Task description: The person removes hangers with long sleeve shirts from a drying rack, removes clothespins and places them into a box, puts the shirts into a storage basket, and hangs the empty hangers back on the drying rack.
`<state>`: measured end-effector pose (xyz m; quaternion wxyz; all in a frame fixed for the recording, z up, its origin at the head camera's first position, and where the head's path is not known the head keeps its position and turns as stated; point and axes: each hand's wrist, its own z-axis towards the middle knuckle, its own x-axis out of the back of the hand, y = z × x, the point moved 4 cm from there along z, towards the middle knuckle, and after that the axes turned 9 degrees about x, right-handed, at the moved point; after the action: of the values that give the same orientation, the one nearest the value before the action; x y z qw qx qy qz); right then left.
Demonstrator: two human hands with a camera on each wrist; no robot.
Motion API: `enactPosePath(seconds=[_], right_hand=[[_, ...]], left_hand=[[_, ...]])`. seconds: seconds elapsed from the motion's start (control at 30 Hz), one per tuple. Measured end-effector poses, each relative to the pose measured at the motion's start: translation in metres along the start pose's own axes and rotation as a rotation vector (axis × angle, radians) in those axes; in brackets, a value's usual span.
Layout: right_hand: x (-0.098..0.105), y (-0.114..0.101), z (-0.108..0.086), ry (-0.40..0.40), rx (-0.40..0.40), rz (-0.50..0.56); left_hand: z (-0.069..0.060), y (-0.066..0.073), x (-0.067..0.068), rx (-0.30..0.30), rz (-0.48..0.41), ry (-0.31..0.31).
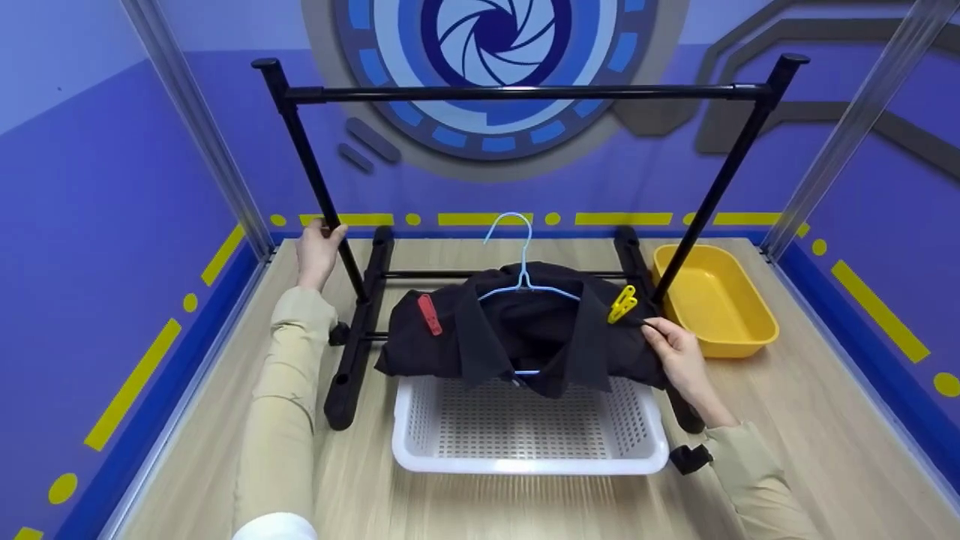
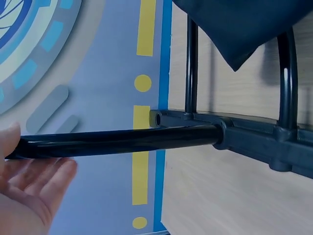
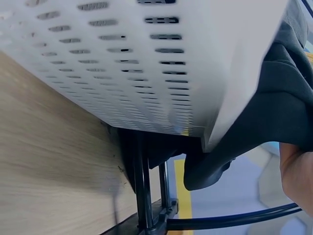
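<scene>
A black collared shirt on a light-blue hanger lies over the back of a white perforated basket. A red clothespin sits on the shirt's left shoulder, a yellow clothespin on its right shoulder. My right hand pinches the shirt's fabric at the right edge, beside the yellow clothespin. With thumb and fingers on either side, my left hand holds the left post of a black clothes rack. The left wrist view shows that hand at the post.
A yellow tub stands on the wooden table to the right of the rack. The rack's feet flank the basket, and its crossbar runs overhead. Blue panelled walls close off the back and sides.
</scene>
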<state>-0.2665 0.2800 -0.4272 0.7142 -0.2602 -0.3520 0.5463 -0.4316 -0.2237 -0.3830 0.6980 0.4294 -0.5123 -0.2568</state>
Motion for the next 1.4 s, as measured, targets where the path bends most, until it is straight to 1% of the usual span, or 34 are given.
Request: enactPosePath(seconds=[0.13,0.3,0.47,0.6,0.73,0.8,0.9,0.97,1.07,1.13,1.27,1.33,1.4], right_hand=[[-0.001,0.001,-0.001,0.006,-0.002,0.023],[-0.002,0.003,-0.001,0.008,-0.008,0.023],[-0.002,0.002,-0.001,0.004,-0.008,0.002],[-0.002,0.001,-0.001,0.006,-0.007,-0.007],[-0.002,0.002,-0.001,0.005,-0.01,0.001],[-0.002,0.003,-0.001,0.001,-0.006,0.011],[-0.002,0.004,-0.002,-0.004,-0.004,0.026],[-0.002,0.005,-0.003,-0.004,-0.004,0.033],[-0.002,0.005,-0.003,0.0,-0.004,0.033],[-0.002,0.005,-0.004,0.006,0.0,0.035],[-0.003,0.005,-0.004,0.011,0.004,0.039],[-0.003,0.006,-0.004,0.011,-0.001,0.046],[-0.003,0.006,-0.004,0.011,-0.007,0.055]], left_hand=[[-0.005,-0.005,0.001,0.044,0.018,-0.05],[-0.015,-0.015,0.0,0.099,0.071,-0.1],[-0.025,-0.021,-0.001,0.101,0.12,-0.153],[-0.032,-0.021,-0.003,0.085,0.159,-0.203],[-0.035,-0.02,-0.005,0.074,0.165,-0.24],[-0.037,-0.019,-0.007,0.056,0.162,-0.268],[-0.039,-0.016,-0.01,0.001,0.147,-0.316],[-0.04,-0.014,-0.014,-0.046,0.12,-0.377],[-0.042,-0.012,-0.021,-0.101,0.078,-0.481],[-0.044,-0.01,-0.025,-0.142,0.07,-0.548],[-0.049,-0.007,-0.031,-0.222,0.094,-0.639],[-0.052,-0.006,-0.033,-0.238,0.094,-0.679],[-0.055,-0.005,-0.035,-0.253,0.086,-0.705]])
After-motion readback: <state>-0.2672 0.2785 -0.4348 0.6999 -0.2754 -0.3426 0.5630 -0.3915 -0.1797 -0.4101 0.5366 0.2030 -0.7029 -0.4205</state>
